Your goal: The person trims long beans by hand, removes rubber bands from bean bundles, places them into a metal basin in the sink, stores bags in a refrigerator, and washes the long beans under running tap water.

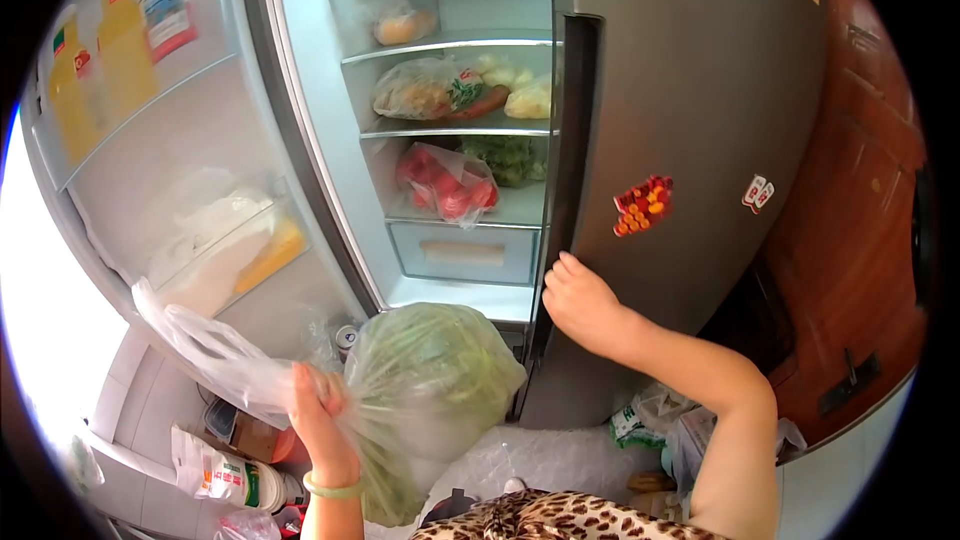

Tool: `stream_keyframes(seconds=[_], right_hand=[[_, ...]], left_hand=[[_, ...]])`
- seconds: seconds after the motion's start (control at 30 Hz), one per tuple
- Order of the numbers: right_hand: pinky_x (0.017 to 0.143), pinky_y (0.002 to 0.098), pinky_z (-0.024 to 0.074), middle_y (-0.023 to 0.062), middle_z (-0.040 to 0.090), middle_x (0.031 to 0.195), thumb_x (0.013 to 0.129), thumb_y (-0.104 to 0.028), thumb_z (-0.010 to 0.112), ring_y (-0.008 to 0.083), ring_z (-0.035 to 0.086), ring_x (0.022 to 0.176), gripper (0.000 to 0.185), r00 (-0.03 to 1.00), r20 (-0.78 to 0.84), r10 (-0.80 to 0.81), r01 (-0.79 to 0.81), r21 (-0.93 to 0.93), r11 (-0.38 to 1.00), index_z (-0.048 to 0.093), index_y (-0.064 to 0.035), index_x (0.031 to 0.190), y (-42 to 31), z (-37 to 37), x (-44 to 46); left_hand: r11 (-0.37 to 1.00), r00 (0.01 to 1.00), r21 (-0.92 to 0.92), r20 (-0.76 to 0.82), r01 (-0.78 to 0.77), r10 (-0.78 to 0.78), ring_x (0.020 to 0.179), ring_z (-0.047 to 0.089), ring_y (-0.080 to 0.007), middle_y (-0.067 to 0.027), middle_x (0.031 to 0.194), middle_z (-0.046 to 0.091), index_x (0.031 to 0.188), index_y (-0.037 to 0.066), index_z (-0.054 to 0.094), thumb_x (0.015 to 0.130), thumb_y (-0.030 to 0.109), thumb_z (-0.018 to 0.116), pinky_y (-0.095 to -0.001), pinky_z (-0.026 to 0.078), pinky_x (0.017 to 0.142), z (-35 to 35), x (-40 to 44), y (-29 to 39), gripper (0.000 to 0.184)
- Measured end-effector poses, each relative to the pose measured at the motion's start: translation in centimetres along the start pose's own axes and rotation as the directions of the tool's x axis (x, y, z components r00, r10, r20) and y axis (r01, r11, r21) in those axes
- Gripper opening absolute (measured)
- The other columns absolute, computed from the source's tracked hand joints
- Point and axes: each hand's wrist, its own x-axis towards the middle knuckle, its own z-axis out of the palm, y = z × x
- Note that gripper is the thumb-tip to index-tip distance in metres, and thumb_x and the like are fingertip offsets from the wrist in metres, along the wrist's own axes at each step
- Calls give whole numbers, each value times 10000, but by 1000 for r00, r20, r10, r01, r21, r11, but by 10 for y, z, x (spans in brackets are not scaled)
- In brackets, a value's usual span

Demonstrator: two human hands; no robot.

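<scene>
My left hand [322, 420] grips the gathered neck of a clear plastic bag [430, 360] holding leafy green vegetables. The bag hangs in front of the bottom of the open fridge, and its loose handles trail to the upper left. My right hand [580, 305] is at the edge of the closed grey fridge door [680, 140], its fingers curled; whether they hold the edge is unclear. Inside the fridge, a bag of red produce [447, 183] lies on the lower shelf, beside leafy greens [510, 158]. A drawer [462, 253] sits beneath them.
The open left door [180, 140] carries yellow bottles [126, 45] and bagged items. A middle shelf holds bagged food [425, 90]. White containers [235, 475] stand at the lower left, more bags [650, 415] at the lower right. A brown wooden door [850, 190] is at the right.
</scene>
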Motion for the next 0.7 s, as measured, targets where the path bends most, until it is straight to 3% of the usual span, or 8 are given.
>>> stream_keyframes(seconds=[0.2, 0.27, 0.4, 0.47, 0.53, 0.57, 0.63, 0.7], right_hand=[[960, 369, 402, 90, 582, 830, 722, -128, 586, 244, 549, 911, 152, 998, 52, 42, -58, 379, 924, 652, -30, 817, -27, -68, -43], [899, 374, 452, 89, 607, 918, 740, -120, 639, 249, 565, 931, 135, 972, -92, 215, -98, 676, 731, 654, -30, 840, -55, -98, -56], [884, 364, 467, 114, 604, 1105, 809, -138, 681, 265, 586, 1006, 346, 894, 194, 403, -242, 968, 72, 606, -21, 1126, -145, -97, -70], [936, 359, 440, 118, 491, 1317, 842, -127, 672, 240, 534, 1136, 695, 820, 443, 363, -282, 864, -417, 294, -53, 1420, -196, -55, -64], [1011, 417, 381, 113, 334, 1445, 865, -239, 663, 257, 420, 1264, 822, 810, 466, 358, -7, 616, -787, 130, -100, 1475, -221, -13, -44], [1011, 417, 381, 113, 334, 1445, 865, -239, 663, 257, 420, 1264, 822, 804, 456, 382, 12, 630, -776, 130, -100, 1475, -219, -8, -26], [1039, 437, 341, 104, 271, 1475, 869, -349, 646, 274, 343, 1319, 868, 728, 488, 481, 317, 383, -868, 78, -109, 1480, -206, -6, 7], [1007, 448, 361, 88, 250, 1479, 866, -386, 641, 260, 326, 1325, 866, 677, 415, 608, 415, 468, -780, 79, -147, 1479, -195, -4, 26]], left_hand=[[996, 996, -75, 75, -38, 43, 494, 243, -82, 39, 535, 263, 614, 151, 303, 959, 334, 498, -256, 182, 487, 18, 55, -21, 436], [993, 989, -107, 134, -47, 61, 491, 250, -83, 39, 532, 273, 618, 152, 315, 959, 341, 498, -256, 183, 484, 16, 68, -23, 431], [982, 980, -183, 180, -47, 80, 489, 249, -79, 39, 527, 272, 621, 152, 318, 960, 353, 495, -255, 187, 482, 27, 79, -17, 432], [969, 980, -244, 178, -40, 85, 488, 253, -79, 41, 527, 271, 640, 150, 330, 966, 346, 486, -253, 198, 484, 42, 83, -8, 411], [947, 970, -320, 223, -17, 93, 487, 256, -81, 41, 528, 272, 653, 147, 343, 969, 342, 480, -252, 204, 485, 59, 89, -4, 396], [925, 964, -381, 250, 14, 88, 486, 259, -83, 41, 529, 272, 666, 144, 356, 973, 337, 474, -251, 209, 485, 67, 88, -2, 382], [885, 954, -461, 287, 62, 83, 495, 248, -81, 41, 537, 262, 677, 138, 366, 978, 338, 467, -250, 213, 488, 89, 92, 0, 375], [842, 960, -527, 278, 117, 40, 505, 243, -81, 42, 545, 255, 682, 134, 369, 983, 344, 456, -248, 217, 493, 115, 90, 7, 378]])
